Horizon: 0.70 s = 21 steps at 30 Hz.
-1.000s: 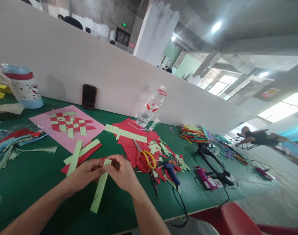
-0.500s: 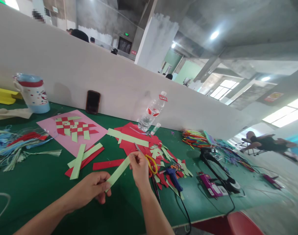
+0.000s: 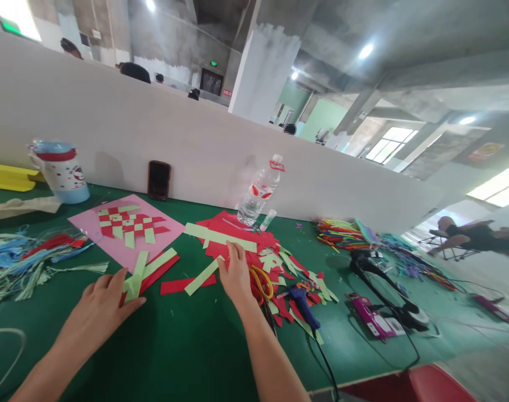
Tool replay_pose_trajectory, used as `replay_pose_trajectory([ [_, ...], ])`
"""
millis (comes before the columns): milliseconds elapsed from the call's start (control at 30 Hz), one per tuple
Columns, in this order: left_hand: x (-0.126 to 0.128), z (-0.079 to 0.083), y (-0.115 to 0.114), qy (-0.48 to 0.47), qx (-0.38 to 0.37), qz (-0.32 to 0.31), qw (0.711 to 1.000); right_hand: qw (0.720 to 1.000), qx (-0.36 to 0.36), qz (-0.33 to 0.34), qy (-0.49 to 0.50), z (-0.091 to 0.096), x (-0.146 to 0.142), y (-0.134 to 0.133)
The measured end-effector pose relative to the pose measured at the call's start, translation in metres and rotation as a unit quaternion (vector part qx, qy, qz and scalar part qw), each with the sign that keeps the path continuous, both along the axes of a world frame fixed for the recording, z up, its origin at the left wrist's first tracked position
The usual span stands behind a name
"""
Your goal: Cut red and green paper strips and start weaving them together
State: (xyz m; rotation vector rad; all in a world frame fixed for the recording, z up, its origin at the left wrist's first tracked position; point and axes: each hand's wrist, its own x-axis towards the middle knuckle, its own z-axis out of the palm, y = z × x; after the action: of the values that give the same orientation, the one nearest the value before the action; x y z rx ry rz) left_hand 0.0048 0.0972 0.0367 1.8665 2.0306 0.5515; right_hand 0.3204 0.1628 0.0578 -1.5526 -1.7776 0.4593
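Observation:
My left hand [image 3: 96, 306] is spread, thumb apart from the fingers, at the lower end of some crossed paper strips. Among these, a light green strip [image 3: 138, 272] lies across another light green one and a red one. My right hand [image 3: 236, 276] has its thumb and fingers apart. Its thumb is at the upper end of a short light green paper strip [image 3: 199, 280], which lies across a red strip [image 3: 173, 287]. Behind the strips, a woven red and green paper fish [image 3: 131, 225] rests on a pink sheet [image 3: 133, 254].
Yellow-handled scissors [image 3: 263, 282], paper scraps [image 3: 286, 268] and a blue glue gun [image 3: 305, 307] lie right of my right hand. A water bottle [image 3: 260, 192], phone [image 3: 159, 180] and flask [image 3: 64, 173] stand by the partition. Tassels [image 3: 24, 257] lie at left.
My left hand has let go of the short green strip and moved left to the crossed strips. That strip is now down across the red one, and my right hand's fingers have parted.

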Motion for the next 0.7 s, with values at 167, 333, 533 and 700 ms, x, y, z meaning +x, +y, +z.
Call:
replay_pose_trajectory([
  [167, 0.005, -0.01, -0.001, 0.041, 0.004, -0.028, 0.999, 0.977, -0.027, 0.151, -0.151, 0.003, -0.021, -0.026],
  [333, 0.011, -0.013, 0.008, 0.034, -0.004, -0.043, 0.998, 0.948, -0.06, 0.2, -0.24, -0.005, -0.033, -0.029],
  [533, 0.021, -0.004, 0.03, -0.021, 0.002, -0.057, 0.998, 0.953, -0.049, 0.125, -0.273, -0.002, -0.034, -0.01],
  [700, 0.014, 0.003, 0.043, -0.072, 0.004, -0.018, 0.997, 0.956, -0.023, 0.118, -0.268, 0.004, -0.036, -0.008],
])
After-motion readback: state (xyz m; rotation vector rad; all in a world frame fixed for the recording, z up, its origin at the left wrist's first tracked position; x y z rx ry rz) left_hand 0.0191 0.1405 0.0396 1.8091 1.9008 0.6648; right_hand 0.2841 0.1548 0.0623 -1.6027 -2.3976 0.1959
